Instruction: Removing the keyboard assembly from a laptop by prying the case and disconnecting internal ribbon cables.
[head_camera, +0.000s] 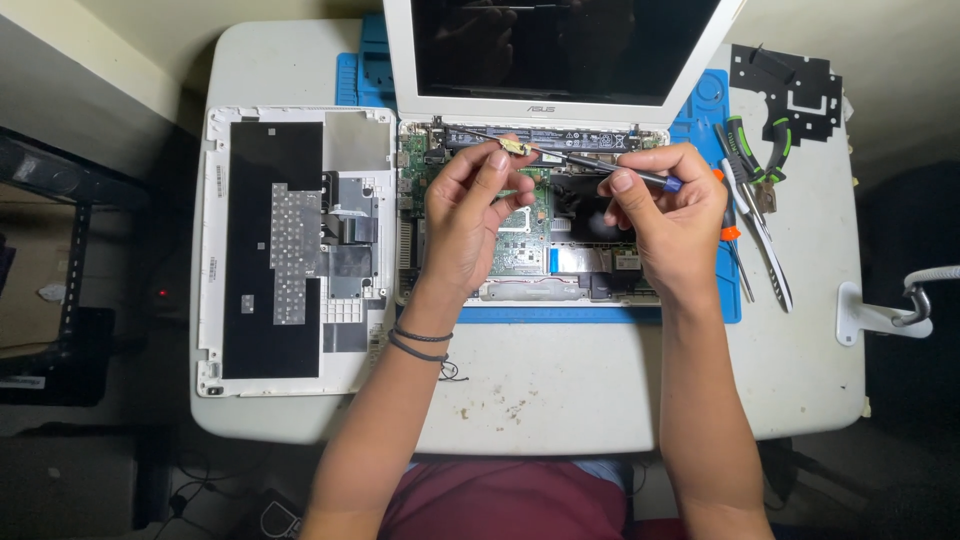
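An opened white laptop (420, 290) lies on a blue mat, its green circuit board (525, 240) and black parts exposed and its dark screen (560, 45) tilted up at the back. My left hand (470, 215) hovers over the board and pinches a small gold-coloured piece on a thin dark cable (515, 147) between thumb and forefinger. My right hand (675, 210) grips a slim screwdriver with a blue and black handle (640, 176), its shaft pointing left toward that piece. Two dark bands circle my left wrist.
The removed white keyboard cover (290, 250) lies underside up on the left. To the right of the laptop lie green-handled pliers (750, 150), tweezers (770, 255) and an orange-tipped tool (732, 235). A black cut-out sheet (790, 85) sits at the far right. The blue mat (360, 75) rests on a white table (560, 390).
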